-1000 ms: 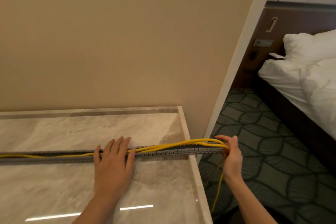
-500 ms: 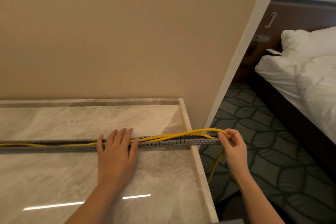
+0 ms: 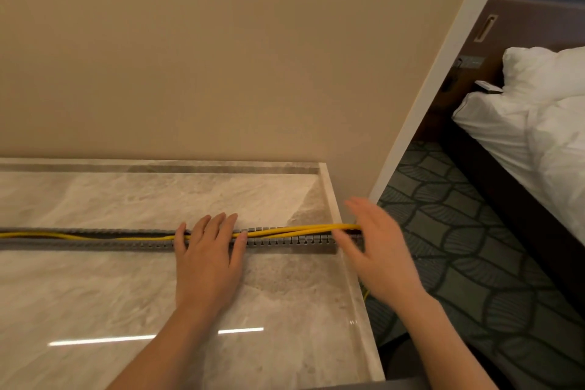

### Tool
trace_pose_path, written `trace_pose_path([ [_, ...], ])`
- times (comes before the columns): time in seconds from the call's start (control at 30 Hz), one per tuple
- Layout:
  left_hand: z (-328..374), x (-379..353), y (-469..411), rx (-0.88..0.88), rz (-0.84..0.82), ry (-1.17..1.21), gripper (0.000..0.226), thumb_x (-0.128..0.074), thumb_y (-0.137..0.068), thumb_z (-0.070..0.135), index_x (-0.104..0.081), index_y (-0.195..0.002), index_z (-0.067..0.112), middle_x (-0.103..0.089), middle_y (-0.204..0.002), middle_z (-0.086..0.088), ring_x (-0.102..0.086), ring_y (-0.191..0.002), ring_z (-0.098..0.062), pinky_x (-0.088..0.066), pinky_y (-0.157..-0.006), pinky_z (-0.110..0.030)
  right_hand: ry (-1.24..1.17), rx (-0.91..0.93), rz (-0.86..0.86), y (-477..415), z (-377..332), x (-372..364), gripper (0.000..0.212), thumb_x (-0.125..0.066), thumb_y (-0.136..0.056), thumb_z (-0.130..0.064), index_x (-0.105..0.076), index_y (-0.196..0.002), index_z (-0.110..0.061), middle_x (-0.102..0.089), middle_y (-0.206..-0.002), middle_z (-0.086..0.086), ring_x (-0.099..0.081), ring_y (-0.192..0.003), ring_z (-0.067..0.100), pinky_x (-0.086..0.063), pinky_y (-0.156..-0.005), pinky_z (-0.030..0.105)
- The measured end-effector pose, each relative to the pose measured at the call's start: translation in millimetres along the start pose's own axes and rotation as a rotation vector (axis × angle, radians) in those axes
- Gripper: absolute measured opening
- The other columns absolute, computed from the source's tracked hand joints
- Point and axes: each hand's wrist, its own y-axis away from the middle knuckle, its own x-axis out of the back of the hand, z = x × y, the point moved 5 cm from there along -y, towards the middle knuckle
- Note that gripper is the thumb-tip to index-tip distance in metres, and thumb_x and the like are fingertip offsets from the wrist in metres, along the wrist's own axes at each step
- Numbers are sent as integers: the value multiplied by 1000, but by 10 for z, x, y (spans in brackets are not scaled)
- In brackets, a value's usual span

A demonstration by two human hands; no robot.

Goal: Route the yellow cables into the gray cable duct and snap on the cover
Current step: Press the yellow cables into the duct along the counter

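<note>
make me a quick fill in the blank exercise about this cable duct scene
1. The cables lying along the gray duct are ___ in colour.
2. Of the left hand and the right hand, the one lying flat across the duct is the ___.
3. The duct rests on a ___ countertop.
4. To the right stands a bed with ___ bedding.

Missing words: yellow; left; marble; white

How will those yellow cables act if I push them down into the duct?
Probably floppy yet springy: right of the left hand the yellow cables arch above the gray cable duct, so they may pop back up. Likely light and limp: a strand hangs below the countertop edge.
</note>
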Motion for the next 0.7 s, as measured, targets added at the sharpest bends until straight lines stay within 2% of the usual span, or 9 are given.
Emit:
trace_pose_path([
  [0.07,2,6,12,0,0,-1,62,-13,-91,51,-56,-128,25,-57,-130,6,-45,-127,-18,-14,-112,-44,218,66,-145,16,-154,-190,81,-7,-81,-68,-15,-150,-25,-12,-158,-3,-7,-145,15,2,-117,38],
  [0.13,2,11,17,-1,4,2,62,-13,-91,51,-56,-128,25,-57,-130,6,-45,-127,-18,-14,-112,-43,334,76,-183,27,-182,-277,87,5,-76,-68,-3,-151,-26,-1,-159,-2,2,-145,16,12,-112,40],
  [0.27,-3,5,-9,7,3,1,61,-14,-91,51,-56,-128,26,-57,-130,7,-45,-127,-17,-13,-113,-43,334,104,-247,53,-186,-276,92,2,-73,-72,7,-151,-22,7,-158,1,5,-145,15,12,-112,30],
  [0.4,0,0,-9,2,14,4,59,-17,-92,50,-58,-126,25,-59,-127,6,-48,-123,-18,-14,-112,-44,324,120,-255,-2,-230,-196,82,-22,-87,-70,-7,-151,-22,-9,-158,-3,-9,-144,13,1,-115,27],
  [0.47,4,4,-5,1,18,2,58,-18,-92,49,-58,-125,24,-60,-125,6,-49,-122,-18,-16,-112,-45,303,124,-253,-67,-249,-160,78,-28,-88,-69,-14,-150,-24,-17,-157,-6,-18,-142,12,-7,-116,27],
  [0.53,2,4,-6,3,19,-1,58,-18,-92,49,-58,-125,24,-60,-125,6,-49,-121,-18,-16,-112,-46,288,136,-271,-98,-267,-188,78,-30,-88,-68,-14,-150,-24,-17,-157,-5,-19,-142,12,-8,-116,28],
  [0.63,-1,4,-5,5,16,4,58,-17,-92,49,-58,-126,24,-60,-126,6,-49,-122,-17,-16,-112,-46,350,156,-305,-83,-258,-282,88,-27,-87,-70,1,-152,-18,0,-159,-1,-6,-145,14,2,-115,31],
  [0.7,-5,11,1,5,17,9,58,-17,-92,49,-57,-126,24,-59,-126,6,-48,-122,-17,-16,-112,-46,389,154,-312,-66,-278,-321,90,-16,-85,-71,11,-150,-15,11,-158,4,8,-145,18,9,-115,34],
])
